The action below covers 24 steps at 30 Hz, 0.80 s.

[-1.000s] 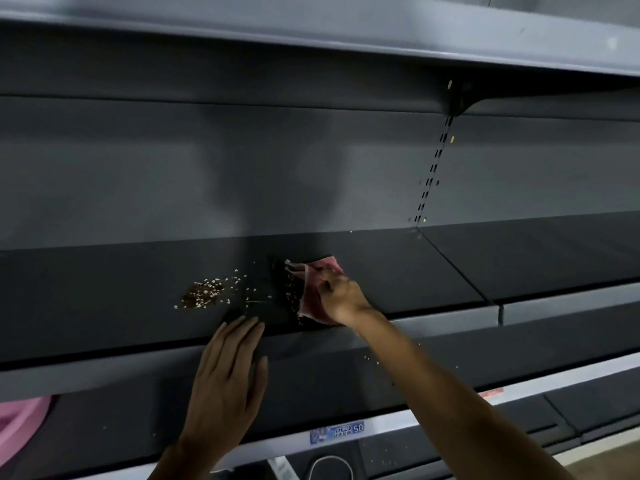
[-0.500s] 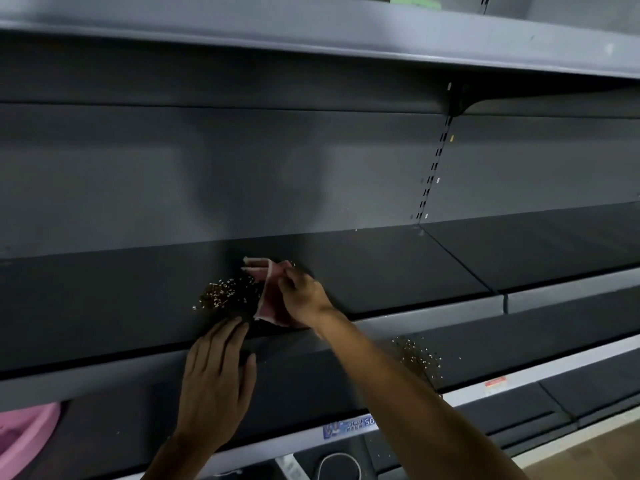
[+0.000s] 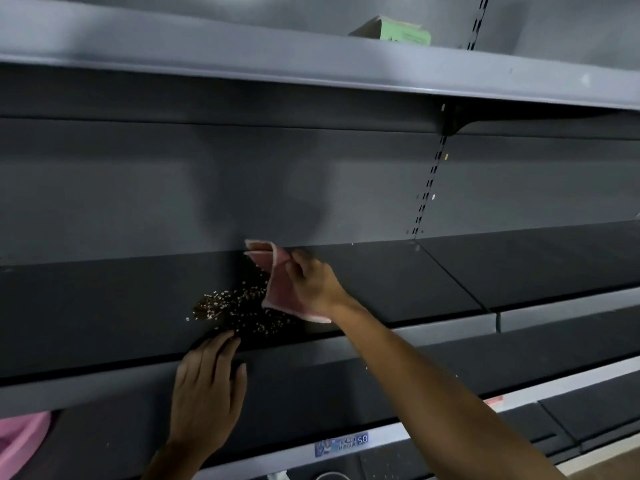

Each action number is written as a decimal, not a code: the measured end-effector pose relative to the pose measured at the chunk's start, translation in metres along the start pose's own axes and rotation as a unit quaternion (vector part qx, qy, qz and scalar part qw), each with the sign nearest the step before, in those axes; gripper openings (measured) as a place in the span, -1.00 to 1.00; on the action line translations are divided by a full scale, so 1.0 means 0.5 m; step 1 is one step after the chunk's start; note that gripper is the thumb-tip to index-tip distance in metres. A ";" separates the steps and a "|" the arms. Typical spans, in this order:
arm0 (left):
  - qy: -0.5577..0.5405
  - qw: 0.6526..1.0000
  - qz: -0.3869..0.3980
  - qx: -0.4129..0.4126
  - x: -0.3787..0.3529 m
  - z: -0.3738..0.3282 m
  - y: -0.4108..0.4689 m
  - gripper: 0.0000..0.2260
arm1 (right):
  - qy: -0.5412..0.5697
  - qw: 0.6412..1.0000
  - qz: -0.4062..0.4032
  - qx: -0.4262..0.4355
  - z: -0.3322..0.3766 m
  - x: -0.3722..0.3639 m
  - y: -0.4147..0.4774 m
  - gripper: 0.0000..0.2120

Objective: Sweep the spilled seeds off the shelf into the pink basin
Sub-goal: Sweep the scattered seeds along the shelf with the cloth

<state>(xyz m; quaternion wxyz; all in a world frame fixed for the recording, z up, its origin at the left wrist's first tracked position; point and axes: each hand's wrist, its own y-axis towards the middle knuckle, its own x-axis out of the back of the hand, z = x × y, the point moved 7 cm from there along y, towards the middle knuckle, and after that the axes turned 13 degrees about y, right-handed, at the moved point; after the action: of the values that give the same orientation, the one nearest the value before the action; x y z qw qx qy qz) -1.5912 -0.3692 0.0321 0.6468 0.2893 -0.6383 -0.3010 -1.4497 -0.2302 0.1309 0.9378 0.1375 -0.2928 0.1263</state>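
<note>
A pile of brown and pale seeds (image 3: 239, 311) lies on the dark shelf (image 3: 104, 306) near its front edge. My right hand (image 3: 313, 284) grips a pink cloth (image 3: 277, 282), which stands on the shelf just right of the pile and touches it. My left hand (image 3: 207, 389) rests flat against the shelf's grey front lip, fingers apart, fingertips reaching the shelf edge right below the seeds. A part of the pink basin (image 3: 19, 441) shows at the bottom left, on the shelf below.
A grey shelf (image 3: 311, 64) hangs overhead with a green box (image 3: 398, 32) on it. A slotted upright (image 3: 429, 181) and a seam divide the shelving on the right. Stray seeds (image 3: 408, 372) lie on the lower shelf, which carries a price label (image 3: 341, 443).
My right hand has pushed the cloth leftward, gathering the scattered seeds into one denser pile above my left hand. My left hand has stayed at the shelf lip.
</note>
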 end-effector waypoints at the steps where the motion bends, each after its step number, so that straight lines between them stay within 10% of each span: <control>1: 0.008 1.000 0.000 0.003 -0.001 0.000 0.001 -0.57 | -0.001 1.000 0.008 0.010 0.001 -0.001 0.001 -0.75; 7: 0.039 0.999 -0.012 0.004 -0.002 -0.003 -0.001 -0.59 | 0.021 0.998 0.058 0.016 -0.022 -0.010 0.003 -0.76; 16: 0.059 0.997 -0.039 0.024 0.017 -0.017 0.005 -0.65 | 0.109 0.987 -0.093 -0.067 -0.145 0.211 0.048 -0.75; 24: 0.047 0.996 -0.020 0.069 0.021 -0.023 0.015 -0.64 | -0.080 0.972 -0.169 -0.140 -0.309 0.412 0.043 -0.70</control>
<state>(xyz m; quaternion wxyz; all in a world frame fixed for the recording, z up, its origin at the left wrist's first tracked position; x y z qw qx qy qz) -1.5797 -0.3724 0.0445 0.6484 0.3603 -0.6203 -0.2550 -1.2129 -0.1269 0.1331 0.9290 0.0616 -0.3542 -0.0877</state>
